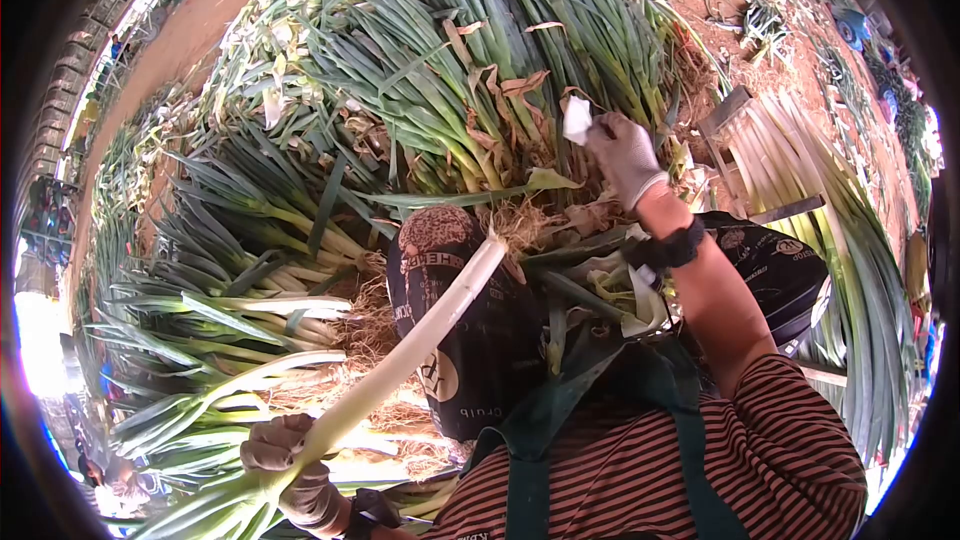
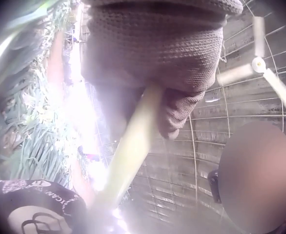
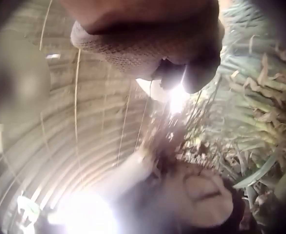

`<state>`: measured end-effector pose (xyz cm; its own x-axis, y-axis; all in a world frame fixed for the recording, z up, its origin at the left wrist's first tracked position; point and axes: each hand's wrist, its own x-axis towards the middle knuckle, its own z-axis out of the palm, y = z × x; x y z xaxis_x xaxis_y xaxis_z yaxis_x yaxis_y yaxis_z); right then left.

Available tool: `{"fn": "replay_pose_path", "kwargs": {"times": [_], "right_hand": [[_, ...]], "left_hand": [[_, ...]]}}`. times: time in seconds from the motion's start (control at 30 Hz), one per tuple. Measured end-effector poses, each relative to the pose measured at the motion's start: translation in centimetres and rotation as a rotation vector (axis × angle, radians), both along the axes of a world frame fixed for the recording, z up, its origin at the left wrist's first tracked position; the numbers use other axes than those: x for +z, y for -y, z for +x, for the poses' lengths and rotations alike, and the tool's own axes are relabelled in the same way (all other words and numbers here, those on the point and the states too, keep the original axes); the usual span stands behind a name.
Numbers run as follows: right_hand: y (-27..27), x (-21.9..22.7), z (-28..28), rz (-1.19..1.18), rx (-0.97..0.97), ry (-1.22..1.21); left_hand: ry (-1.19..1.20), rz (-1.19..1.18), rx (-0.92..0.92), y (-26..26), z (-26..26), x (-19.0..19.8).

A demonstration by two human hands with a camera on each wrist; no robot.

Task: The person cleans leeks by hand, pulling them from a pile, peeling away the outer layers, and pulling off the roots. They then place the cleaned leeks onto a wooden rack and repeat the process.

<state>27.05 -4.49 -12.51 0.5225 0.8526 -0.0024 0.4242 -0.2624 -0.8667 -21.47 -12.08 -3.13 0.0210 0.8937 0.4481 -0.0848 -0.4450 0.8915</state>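
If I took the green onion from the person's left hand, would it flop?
The green onion would probably stay fairly stiff along its white shaft, which looks thick and nearly straight. Its leafy end may bend more, as it splits into leaves. The roots could snag, being fine and tangled.

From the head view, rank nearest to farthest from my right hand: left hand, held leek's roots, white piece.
1. White piece: in the right hand.
2. Leek's roots: near the view's centre.
3. Left hand: lower left, gripping the leek.
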Motion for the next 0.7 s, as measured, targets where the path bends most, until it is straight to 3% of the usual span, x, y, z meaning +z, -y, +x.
{"fn": "replay_pose_path", "kwargs": {"times": [0.03, 0.1, 0.17, 0.23, 0.3, 0.37, 0.43, 0.47, 0.57, 0.67, 0.7], "right_hand": [[-0.2, -0.7, 1.4, -0.07, 0.012, 0.442], [1.6, 2.3, -0.1, -0.137, 0.174, 0.638], [3.0, 5.4, -3.6, 0.135, 0.324, 0.624], [3.6, 7.8, -6.3, 0.303, 0.59, 0.568], [4.2, 8.4, -9.0, 0.303, 0.701, 0.533], [4.2, 8.3, -10.0, 0.293, 0.8, 0.596], [3.9, 8.4, -11.1, 0.344, 0.888, 0.575], [3.9, 8.8, -11.2, 0.261, 0.922, 0.677], [4.0, 7.5, -11.1, 0.173, 0.874, 0.763], [4.5, 6.1, -9.6, 0.136, 0.736, 0.781], [4.2, 5.1, -8.6, 0.138, 0.64, 0.761]], "left_hand": [[0.025, -0.006, -0.063, 0.0, -0.1, 0.2], [0.036, -0.024, -0.138, 0.3, -0.6, 0.4], [0.037, 0.013, -0.187, 0.3, -0.4, 0.6], [-0.055, 0.069, -0.229, 0.2, -0.6, 0.5], [-0.247, 0.143, -0.253, 0.3, -1.6, 0.5], [-0.24, 0.116, -0.21, 0.6, -0.4, 1.4], [-0.191, 0.149, -0.3, 0.1, 1.1, 2.7], [-0.197, 0.0, -0.108, 1.4, 0.8, 2.6], [0.005, 0.135, -0.065, 1.0, 2.2, 3.7], [0.278, -0.038, -0.072, 2.2, 0.7, 3.9], [0.248, -0.053, 0.001, 2.3, 0.5, 4.0]]}}
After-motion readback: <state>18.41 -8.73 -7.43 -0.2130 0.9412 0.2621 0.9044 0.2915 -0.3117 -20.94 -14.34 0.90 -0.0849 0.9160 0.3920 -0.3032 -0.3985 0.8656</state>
